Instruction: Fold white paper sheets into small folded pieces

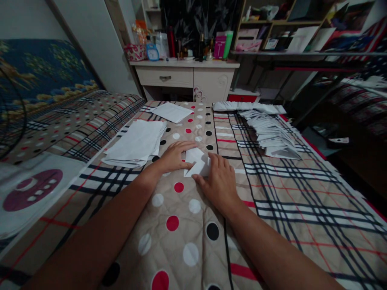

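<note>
Fingers of the left hand [175, 157] are held close together, with the thumb spread away from them; both are laid on the sheet of paper [195, 155], at its left side. On the right hand [220, 179] the fingers are bent over the sheet's right side and the thumb is set at its near edge (whether paper is pinched there or only pressed cannot be told). The sheet, partly folded, is lying flat on the bed [281, 193], about midway between its left and right edges.

Just left of the left hand, toward the bed's left edge, a pile of paper [136, 141] is seen, its layers unevenly stacked. A smaller pile [173, 111] is placed beyond it, by the far left corner. Near the far right corner a fanned row of folded papers [269, 131] is laid out, with a long bundle [248, 107] set along the far edge. Past the left edge, a white bag [71, 167] is noted (purple print). Beyond the far edge, a blue clock [152, 52] is stood on a dresser [163, 76].
</note>
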